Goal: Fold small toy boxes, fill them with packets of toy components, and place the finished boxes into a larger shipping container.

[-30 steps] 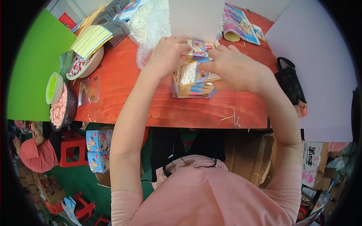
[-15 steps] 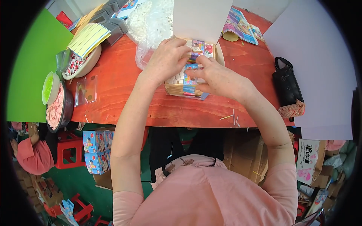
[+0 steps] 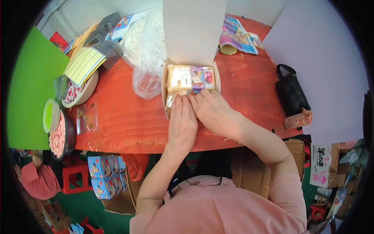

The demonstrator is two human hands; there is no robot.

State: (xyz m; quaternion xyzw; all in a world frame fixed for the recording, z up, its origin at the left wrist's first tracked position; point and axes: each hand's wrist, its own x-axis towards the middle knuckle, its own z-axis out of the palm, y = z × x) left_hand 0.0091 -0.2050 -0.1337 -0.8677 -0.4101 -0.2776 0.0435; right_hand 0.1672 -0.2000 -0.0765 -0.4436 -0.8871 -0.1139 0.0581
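A white box (image 3: 164,78) stands on the table with its tall lid (image 3: 194,31) raised at the back. Inside lies a shiny clear-wrapped pack (image 3: 181,77) of small white pieces, with a purple printed band. A second, similar pack (image 3: 170,100) lies nearer me in the box, mostly covered by my hands. Fingers straight and side by side, my left hand (image 3: 183,124) rests its tips on that near pack. My right hand (image 3: 212,111) lies beside it, fingers slightly bent and touching the same pack. Neither hand visibly grips anything.
Left of the box sits a clear plastic bag (image 3: 146,78) of white pieces. Further left are a white bowl (image 3: 93,84) of wrapped pieces and a dark bowl (image 3: 70,136) of pink pieces. A black pouch (image 3: 292,91) lies right, printed sheets (image 3: 237,35) behind. Blue boxes (image 3: 103,177) stand below.
The printed pack that was outside in front of the box now lies in it. Both hands have come nearer to me and press on the near pack. The view has shifted slightly.
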